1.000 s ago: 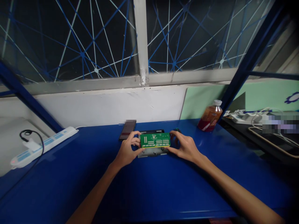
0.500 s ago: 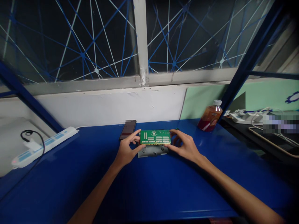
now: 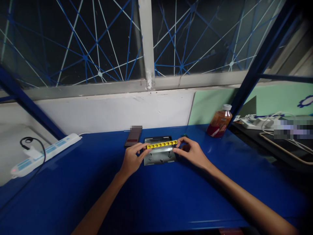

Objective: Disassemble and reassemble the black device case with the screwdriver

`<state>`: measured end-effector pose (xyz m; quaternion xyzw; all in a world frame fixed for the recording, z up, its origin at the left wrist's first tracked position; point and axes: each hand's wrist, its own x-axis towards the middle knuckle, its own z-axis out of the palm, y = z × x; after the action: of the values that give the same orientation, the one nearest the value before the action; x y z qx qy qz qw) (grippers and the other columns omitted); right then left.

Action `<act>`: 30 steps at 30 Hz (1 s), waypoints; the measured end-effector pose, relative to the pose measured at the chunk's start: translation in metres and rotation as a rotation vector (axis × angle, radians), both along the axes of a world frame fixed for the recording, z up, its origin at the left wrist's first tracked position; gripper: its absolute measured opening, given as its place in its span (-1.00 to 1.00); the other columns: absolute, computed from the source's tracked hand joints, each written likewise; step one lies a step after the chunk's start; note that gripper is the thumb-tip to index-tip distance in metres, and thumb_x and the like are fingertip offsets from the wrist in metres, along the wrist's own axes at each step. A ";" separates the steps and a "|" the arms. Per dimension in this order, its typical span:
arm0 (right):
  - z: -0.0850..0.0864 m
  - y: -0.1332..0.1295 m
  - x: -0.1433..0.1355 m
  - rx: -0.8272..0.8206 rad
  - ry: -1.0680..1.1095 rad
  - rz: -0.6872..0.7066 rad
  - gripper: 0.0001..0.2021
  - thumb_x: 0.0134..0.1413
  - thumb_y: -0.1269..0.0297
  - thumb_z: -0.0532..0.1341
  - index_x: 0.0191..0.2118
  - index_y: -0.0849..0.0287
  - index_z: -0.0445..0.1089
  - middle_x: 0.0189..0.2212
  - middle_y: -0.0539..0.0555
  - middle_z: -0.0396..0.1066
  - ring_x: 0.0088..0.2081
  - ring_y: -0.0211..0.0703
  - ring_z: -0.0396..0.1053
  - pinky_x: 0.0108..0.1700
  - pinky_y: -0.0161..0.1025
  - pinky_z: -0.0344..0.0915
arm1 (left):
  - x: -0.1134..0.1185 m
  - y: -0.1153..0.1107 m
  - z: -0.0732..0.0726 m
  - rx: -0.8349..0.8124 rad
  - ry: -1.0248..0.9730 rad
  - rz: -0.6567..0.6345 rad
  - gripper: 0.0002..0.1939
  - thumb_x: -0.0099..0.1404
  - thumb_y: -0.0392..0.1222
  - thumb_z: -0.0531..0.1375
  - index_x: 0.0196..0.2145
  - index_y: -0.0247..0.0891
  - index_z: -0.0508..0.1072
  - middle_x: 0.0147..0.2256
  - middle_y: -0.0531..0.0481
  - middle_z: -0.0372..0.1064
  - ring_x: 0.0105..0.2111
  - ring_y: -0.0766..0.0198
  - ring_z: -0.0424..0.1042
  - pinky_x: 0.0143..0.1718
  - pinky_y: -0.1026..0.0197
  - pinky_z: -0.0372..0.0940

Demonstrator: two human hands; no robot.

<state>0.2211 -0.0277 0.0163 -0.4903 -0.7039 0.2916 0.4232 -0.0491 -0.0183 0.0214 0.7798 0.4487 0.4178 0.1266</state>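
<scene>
A circuit board [image 3: 161, 144] is pinched by its two short ends, seen edge-on so that its row of yellow ports faces me. My left hand [image 3: 134, 156] grips the left end between thumb and fingers. At the right end, my right hand [image 3: 189, 149] holds it the same way. Below and behind the board lies an open metal casing [image 3: 160, 158], grey inside with a dark rear part. The board hides some of the casing's middle. The green face of the board is out of sight.
A phone [image 3: 133, 136] lies left of the casing. To the right stands a bottle of red drink [image 3: 219, 121]. A white power strip [image 3: 49, 152] with a black cable rests at the left on the blue table [image 3: 156, 199]. Cables and another strip [image 3: 260, 123] lie far right.
Both hands have tilted the circuit board, so its green face has turned away and the yellow ports now show. More of the casing behind it is visible.
</scene>
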 end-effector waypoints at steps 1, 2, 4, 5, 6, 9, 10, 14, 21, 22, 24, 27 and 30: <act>0.000 0.000 0.000 0.014 -0.026 -0.001 -0.71 0.01 0.03 0.24 -0.30 0.15 0.27 -0.39 0.05 0.42 -0.50 -0.22 0.37 -0.46 -0.27 0.29 | 0.000 0.001 0.000 -0.007 -0.001 0.008 -0.74 0.26 -0.05 0.19 -0.22 -0.25 0.56 -0.40 0.00 0.45 -0.52 0.33 0.25 -0.40 0.26 0.23; -0.001 0.000 0.000 0.027 -0.051 -0.003 -0.71 0.01 0.03 0.24 -0.31 0.15 0.26 -0.40 0.04 0.43 -0.50 -0.22 0.37 -0.46 -0.28 0.28 | 0.000 0.001 -0.001 -0.018 -0.003 0.014 -0.74 0.26 -0.05 0.19 -0.25 -0.27 0.56 -0.41 -0.01 0.45 -0.52 0.33 0.24 -0.40 0.26 0.22; -0.003 0.001 0.000 0.038 -0.090 0.000 -0.73 0.05 0.04 0.22 -0.31 0.14 0.24 -0.45 0.02 0.42 -0.51 -0.23 0.36 -0.47 -0.30 0.25 | 0.000 0.002 0.000 -0.053 -0.010 0.013 -0.73 0.27 -0.05 0.18 -0.28 -0.30 0.56 -0.46 0.01 0.43 -0.53 0.33 0.23 -0.42 0.27 0.20; -0.004 0.001 0.001 0.035 -0.106 0.008 -0.74 0.08 0.05 0.20 -0.31 0.14 0.24 -0.49 0.00 0.41 -0.53 -0.24 0.35 -0.48 -0.31 0.23 | 0.000 0.002 0.000 -0.074 -0.016 0.010 -0.73 0.27 -0.05 0.18 -0.29 -0.31 0.55 -0.49 0.02 0.41 -0.54 0.33 0.23 -0.43 0.28 0.19; -0.005 0.002 0.001 0.029 -0.120 0.020 -0.75 0.11 0.05 0.18 -0.33 0.14 0.24 -0.53 -0.02 0.40 -0.55 -0.25 0.33 -0.49 -0.31 0.21 | 0.000 0.002 0.000 -0.092 -0.026 0.007 -0.73 0.26 -0.05 0.18 -0.29 -0.32 0.54 -0.52 0.03 0.39 -0.55 0.34 0.22 -0.44 0.28 0.18; -0.006 0.002 0.001 0.018 -0.153 0.077 -0.74 0.17 0.05 0.13 -0.36 0.15 0.25 -0.59 -0.04 0.35 -0.58 -0.27 0.28 -0.51 -0.33 0.17 | 0.000 0.003 0.000 -0.148 -0.072 0.011 -0.70 0.26 -0.03 0.17 -0.30 -0.34 0.51 -0.57 0.06 0.33 -0.58 0.35 0.20 -0.47 0.30 0.15; -0.005 0.001 0.001 0.024 -0.164 0.094 -0.73 0.19 0.05 0.12 -0.36 0.15 0.25 -0.59 -0.04 0.35 -0.58 -0.27 0.27 -0.51 -0.33 0.16 | -0.001 0.004 0.000 -0.173 -0.088 0.011 -0.70 0.26 -0.02 0.16 -0.33 -0.34 0.50 -0.57 0.07 0.31 -0.58 0.36 0.20 -0.49 0.31 0.14; -0.002 -0.001 0.000 0.076 -0.197 0.129 -0.71 0.22 0.06 0.09 -0.41 0.16 0.26 -0.59 -0.02 0.33 -0.55 -0.27 0.25 -0.48 -0.32 0.14 | -0.002 0.005 0.001 -0.282 -0.158 -0.023 -0.67 0.28 0.01 0.12 -0.42 -0.33 0.44 -0.56 0.08 0.26 -0.56 0.36 0.24 -0.50 0.33 0.13; 0.001 -0.004 -0.002 0.196 -0.219 0.112 -0.67 0.24 0.08 0.08 -0.48 0.16 0.24 -0.59 -0.03 0.28 -0.54 -0.28 0.19 -0.43 -0.30 0.11 | 0.000 0.006 0.002 -0.335 -0.211 -0.056 -0.65 0.28 0.02 0.11 -0.50 -0.32 0.36 -0.57 0.11 0.18 -0.54 0.35 0.24 -0.48 0.34 0.12; 0.002 -0.004 -0.002 0.203 -0.217 0.111 -0.67 0.24 0.08 0.08 -0.49 0.17 0.23 -0.59 -0.03 0.28 -0.54 -0.29 0.18 -0.43 -0.29 0.11 | 0.000 0.007 0.002 -0.336 -0.208 -0.056 -0.65 0.28 0.02 0.10 -0.49 -0.32 0.36 -0.56 0.11 0.17 -0.54 0.35 0.23 -0.48 0.34 0.12; 0.003 -0.005 -0.002 0.209 -0.214 0.110 -0.66 0.24 0.08 0.08 -0.49 0.17 0.23 -0.59 -0.04 0.27 -0.54 -0.29 0.18 -0.43 -0.29 0.10 | -0.001 0.008 0.000 -0.332 -0.195 -0.053 -0.63 0.29 0.03 0.10 -0.51 -0.32 0.35 -0.58 0.11 0.15 -0.55 0.36 0.20 -0.49 0.34 0.09; 0.005 -0.007 -0.002 0.202 -0.201 0.106 -0.66 0.24 0.09 0.07 -0.50 0.17 0.22 -0.59 -0.04 0.27 -0.54 -0.30 0.18 -0.42 -0.29 0.10 | -0.002 0.009 -0.001 -0.326 -0.167 -0.044 -0.61 0.30 0.02 0.09 -0.55 -0.31 0.34 -0.60 0.12 0.14 -0.57 0.37 0.17 -0.51 0.33 0.06; 0.007 -0.009 -0.003 0.155 -0.167 0.106 -0.65 0.26 0.09 0.06 -0.50 0.17 0.21 -0.61 -0.05 0.26 -0.55 -0.30 0.18 -0.42 -0.30 0.11 | -0.002 0.009 -0.001 -0.332 -0.145 -0.040 -0.60 0.30 0.01 0.08 -0.58 -0.31 0.32 -0.62 0.12 0.14 -0.59 0.38 0.16 -0.52 0.33 0.05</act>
<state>0.2186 -0.0366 0.0233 -0.4410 -0.7820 0.2164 0.3836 -0.0508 -0.0095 0.0209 0.7246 0.4856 0.3906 0.2941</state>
